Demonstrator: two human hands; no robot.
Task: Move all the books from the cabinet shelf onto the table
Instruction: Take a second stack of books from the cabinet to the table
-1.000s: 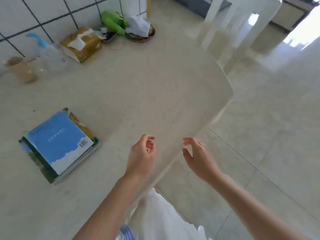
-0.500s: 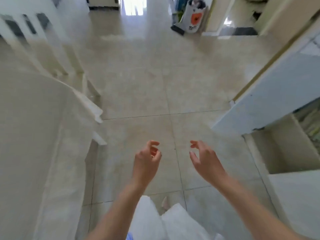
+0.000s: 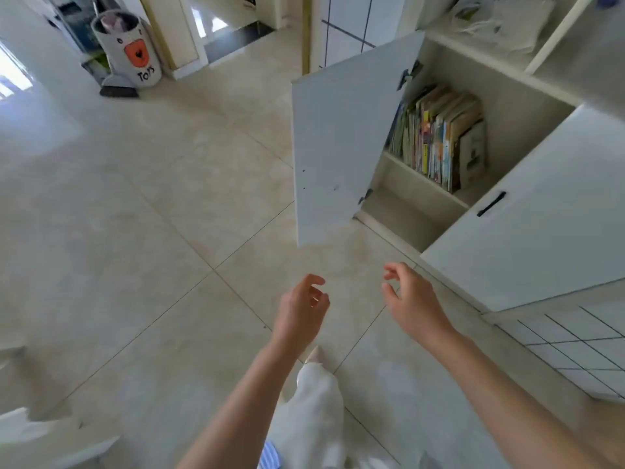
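We are holding our left hand [image 3: 301, 308] and right hand [image 3: 411, 299] out over the tiled floor [image 3: 152, 231], both gripping nothing, fingers loosely curled and thumbs apart from them. The books [image 3: 439, 137] are standing upright in a row on the cabinet shelf [image 3: 422, 179], well ahead of our hands, behind the open cabinet door [image 3: 334, 147]. A toy bin [image 3: 130, 50] marked "Toys" is standing far off near a doorway.

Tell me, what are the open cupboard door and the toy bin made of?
The cupboard door looks like painted or laminated board: flat, smooth, matte white, with a thin straight edge. The toy bin seems to be soft grey fabric or felt: its rim sags and "Toys" is printed on it, though the blur leaves that unsure.
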